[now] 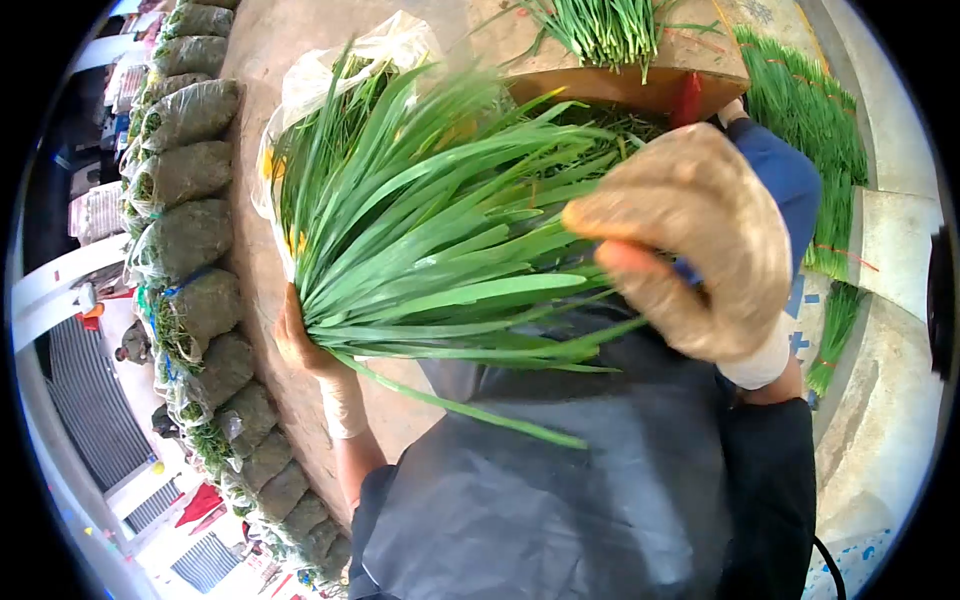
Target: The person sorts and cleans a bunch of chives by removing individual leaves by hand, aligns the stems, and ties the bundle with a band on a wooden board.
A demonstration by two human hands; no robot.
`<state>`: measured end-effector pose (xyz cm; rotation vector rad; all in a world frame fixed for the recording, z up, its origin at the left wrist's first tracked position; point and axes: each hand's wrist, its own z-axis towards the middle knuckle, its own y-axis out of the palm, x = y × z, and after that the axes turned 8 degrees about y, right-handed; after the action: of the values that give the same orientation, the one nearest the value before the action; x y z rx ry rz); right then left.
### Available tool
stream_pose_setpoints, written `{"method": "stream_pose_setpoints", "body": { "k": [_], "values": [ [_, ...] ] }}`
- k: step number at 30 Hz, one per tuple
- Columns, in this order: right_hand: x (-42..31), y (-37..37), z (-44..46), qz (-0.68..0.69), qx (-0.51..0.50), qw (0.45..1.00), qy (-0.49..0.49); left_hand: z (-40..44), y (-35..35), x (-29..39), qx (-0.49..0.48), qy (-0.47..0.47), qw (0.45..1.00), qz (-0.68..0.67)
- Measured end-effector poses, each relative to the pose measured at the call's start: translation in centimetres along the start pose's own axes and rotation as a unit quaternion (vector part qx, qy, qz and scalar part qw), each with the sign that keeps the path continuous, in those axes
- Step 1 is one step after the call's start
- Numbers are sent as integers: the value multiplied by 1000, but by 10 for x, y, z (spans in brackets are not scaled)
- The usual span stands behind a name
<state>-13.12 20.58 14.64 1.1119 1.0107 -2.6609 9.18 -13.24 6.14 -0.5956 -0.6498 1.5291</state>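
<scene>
A large bunch of long green leaves [450,230] fans out across the middle of the view, over a dark apron [560,480]. My left hand [318,355], in a pale glove, is closed round the bunch's narrow end at the left. To the right of the leaf tips is my right hand [700,245], in a brown-stained glove and blurred. Its thumb and index finger curve towards each other with a gap between the orange tips, and nothing shows in them. Behind the bunch stands a white plastic bag [405,38] with more green leaves in it.
A low wooden stool [600,85] at the top bears a green bundle [600,30]. Tied green bundles [800,120] lie along the right, near a person's blue sleeve [785,180]. A long row of filled sacks [195,170] lines the left.
</scene>
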Motion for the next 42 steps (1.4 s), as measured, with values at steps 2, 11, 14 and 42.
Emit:
{"method": "stream_pose_setpoints", "body": {
  "k": [2, 11, 14, 42],
  "values": [
    [-6, 15, -1, -44, 1, 999, -6, -5, 3, 1, 13, -52, 998, -33],
    [-15, 51, -19, 86, -7, 977, 193, -26, 9, 7, 56, -204, 937, -280],
    [-10, 59, -19, 92, -11, 973, 210, -24, 3, 12, 29, -302, 834, -461],
    [4, 6, -24, -87, 5, 994, 58, -17, 0, 22, -52, -70, 993, -75]
  ]
}}
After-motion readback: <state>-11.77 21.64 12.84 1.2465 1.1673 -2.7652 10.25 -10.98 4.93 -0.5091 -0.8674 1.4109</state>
